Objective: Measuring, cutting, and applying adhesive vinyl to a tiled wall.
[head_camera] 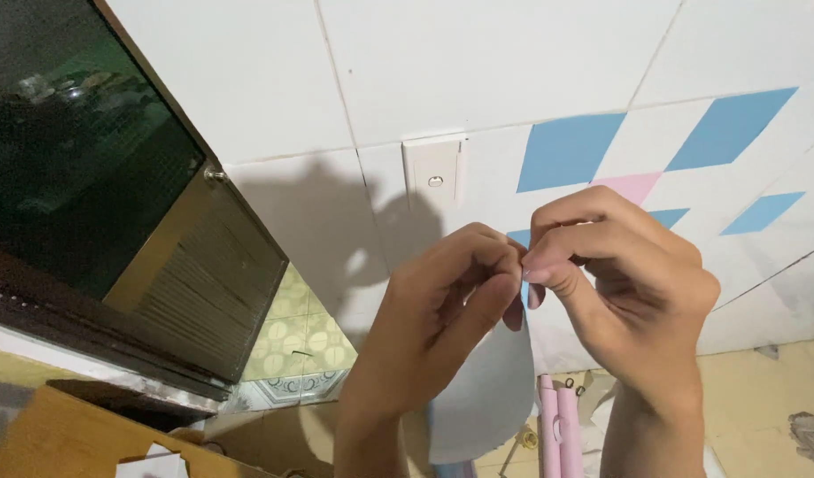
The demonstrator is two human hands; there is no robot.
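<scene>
Pale blue, a tiny strip (524,288) hangs upright, long axis vertical, before the white tiled wall (478,71). Left hand (442,310) and right hand (628,283) meet fingertip to fingertip, both pinching its top end; a white rounded object (482,398) sits beneath.

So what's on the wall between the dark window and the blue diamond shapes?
A white switch plate sits on the white wall tiles between the window and the blue diamonds, in the head view.

Below the pinching hands, pale yellow tiled floor (761,398). Directly beneath them, two pink tubes (559,425) lying side by side on it; far right of the grip, a crumpled grey rag (812,435); lower left, brown cardboard (61,438).
</scene>
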